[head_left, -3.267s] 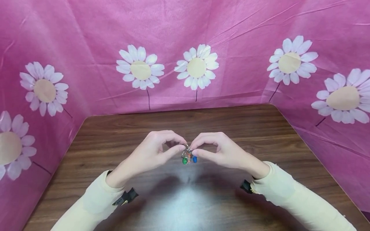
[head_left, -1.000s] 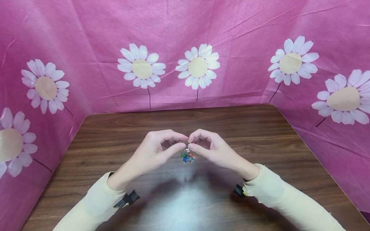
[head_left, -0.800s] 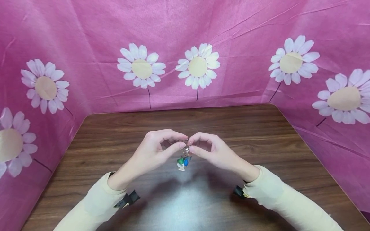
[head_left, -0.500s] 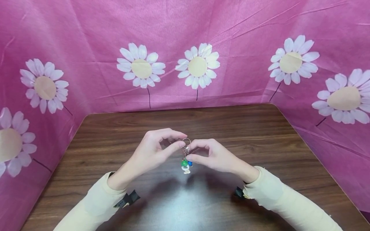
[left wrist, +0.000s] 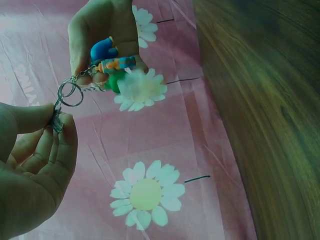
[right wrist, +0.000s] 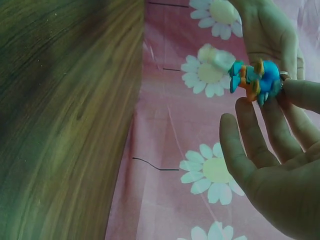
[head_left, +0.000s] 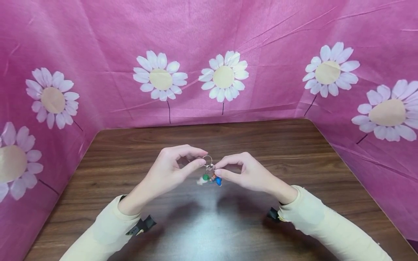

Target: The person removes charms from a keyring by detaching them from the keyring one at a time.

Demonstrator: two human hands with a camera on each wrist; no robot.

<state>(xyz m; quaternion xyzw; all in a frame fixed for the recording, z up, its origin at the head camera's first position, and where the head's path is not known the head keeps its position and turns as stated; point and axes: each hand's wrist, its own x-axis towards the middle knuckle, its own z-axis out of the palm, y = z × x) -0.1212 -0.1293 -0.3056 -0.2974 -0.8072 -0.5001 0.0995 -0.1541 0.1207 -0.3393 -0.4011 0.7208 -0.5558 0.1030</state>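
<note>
A bunch of keychains is held above the table between both hands. In the head view my left hand pinches the large silver ring at its left side. The left wrist view has a small silver piece between the left thumb and fingers, beside linked rings. My right hand pinches a chain end by thumb and index finger, near a blue charm. A green charm with a blurred white part dangles left of it. An orange-and-blue figure hangs between them.
The brown wooden table lies beneath the hands. A pink cloth with white daisies surrounds it at the back and sides. Black straps show at both sleeve cuffs.
The right hand shifts from the ring down to the charms, then up and right. The blue charm moves right and the green-and-white one swings left. The left hand keeps its pinch on the ring.
</note>
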